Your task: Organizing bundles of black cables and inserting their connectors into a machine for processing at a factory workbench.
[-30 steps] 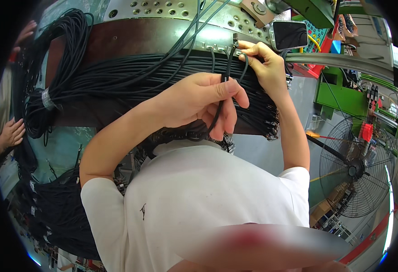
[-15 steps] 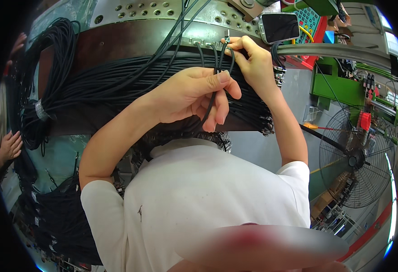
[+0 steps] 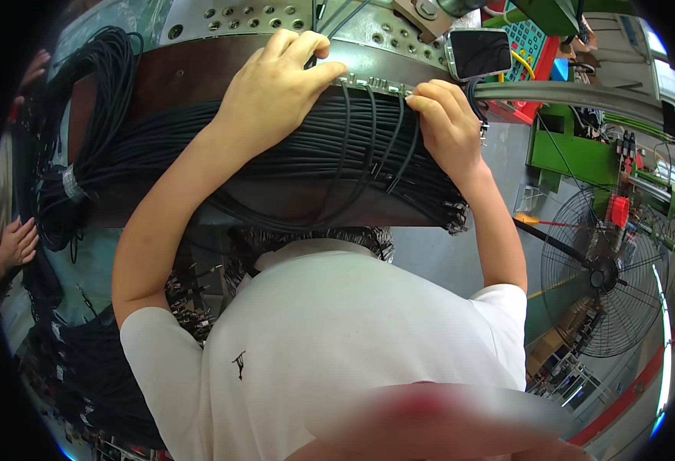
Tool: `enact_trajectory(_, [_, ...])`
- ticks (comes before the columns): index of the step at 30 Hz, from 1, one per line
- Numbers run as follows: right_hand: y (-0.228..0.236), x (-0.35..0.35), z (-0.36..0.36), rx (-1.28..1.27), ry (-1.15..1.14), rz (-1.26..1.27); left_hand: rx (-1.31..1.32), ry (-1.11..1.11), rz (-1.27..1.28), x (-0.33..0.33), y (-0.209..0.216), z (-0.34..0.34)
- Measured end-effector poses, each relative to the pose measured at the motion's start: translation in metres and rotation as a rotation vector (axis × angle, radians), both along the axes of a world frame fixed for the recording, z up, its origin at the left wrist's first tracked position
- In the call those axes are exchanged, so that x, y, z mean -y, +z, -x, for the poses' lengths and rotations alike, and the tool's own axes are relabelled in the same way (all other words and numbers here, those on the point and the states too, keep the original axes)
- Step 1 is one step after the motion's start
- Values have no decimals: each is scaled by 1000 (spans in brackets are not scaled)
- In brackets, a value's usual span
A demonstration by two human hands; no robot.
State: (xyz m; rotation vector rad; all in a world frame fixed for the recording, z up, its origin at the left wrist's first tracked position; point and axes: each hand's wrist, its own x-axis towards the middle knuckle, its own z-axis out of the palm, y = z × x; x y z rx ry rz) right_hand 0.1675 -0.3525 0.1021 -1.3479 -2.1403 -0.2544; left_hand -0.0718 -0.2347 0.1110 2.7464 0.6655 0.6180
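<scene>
A narrow metal strip with small slots lies along the far edge of the brown bench, and several black cables hang toward me from it. At the strip's left end, my left hand has its fingers curled round a black cable that rises past the fingertips. My right hand pinches the end of another black cable at the strip's right end; the tip is hidden by the fingers. Beneath both hands, a thick bundle of black cables lies across the bench.
Beyond the strip is a perforated metal plate. A phone lies at the far right, near a teal keypad. A tied cable coil is at left, with another person's hand beside it. A floor fan stands right.
My left hand has let go of the cable near the middle and moved up and left to the rising cable. My right hand has shifted slightly down and right along the strip.
</scene>
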Motion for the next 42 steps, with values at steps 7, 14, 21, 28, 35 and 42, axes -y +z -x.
enact_trajectory(7, [6,-5,-13,162,114,27,112,17,-77,-1,-28,1])
enact_trajectory(14, [15,-15,-14,194,143,161,115,50,-64,0,-27,1])
enact_trajectory(21, [12,-17,-12,58,102,215,120,28,-63,-1,-26,2])
enact_trajectory(28, [11,-14,-22,45,126,222,93,-8,42,-3,-20,6])
enact_trajectory(35, [6,-12,-17,-188,4,263,468,267,830,-64,1,-26])
enact_trajectory(42, [37,-73,-41,-460,-9,316,661,98,1846,-78,-16,-97])
